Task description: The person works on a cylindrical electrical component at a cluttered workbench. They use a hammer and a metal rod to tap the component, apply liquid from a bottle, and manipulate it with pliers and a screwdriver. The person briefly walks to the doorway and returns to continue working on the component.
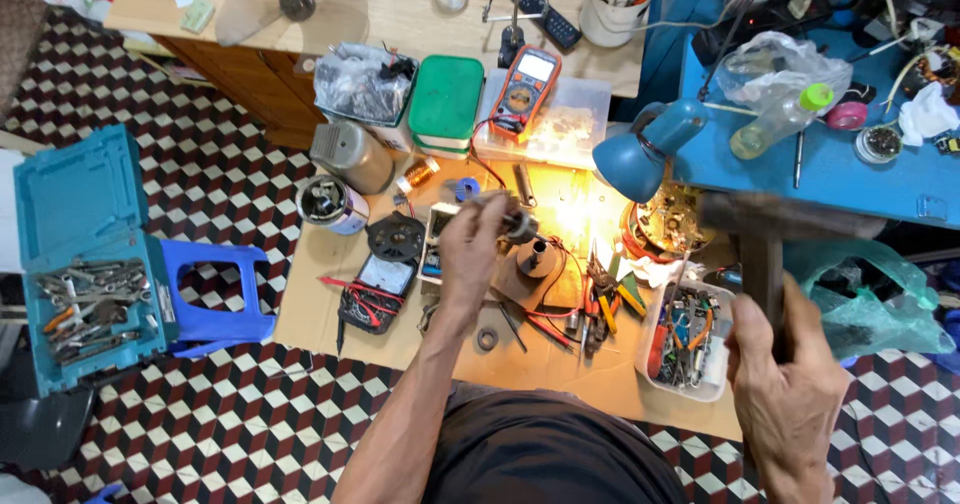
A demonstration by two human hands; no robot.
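Observation:
My left hand is held out over the cardboard sheet, its fingers closed on a small round metal part. Just below that part a short metal cylinder stands on a wooden block. My right hand is raised at the lower right, gripping the wooden handle of a hammer, whose blurred head sits above and to the right of the lit work spot.
A blue desk lamp shines on the cardboard. Pliers, wires and a white tray of tools lie to the right. An orange multimeter, a green box, a blue stool and an open blue toolbox stand around.

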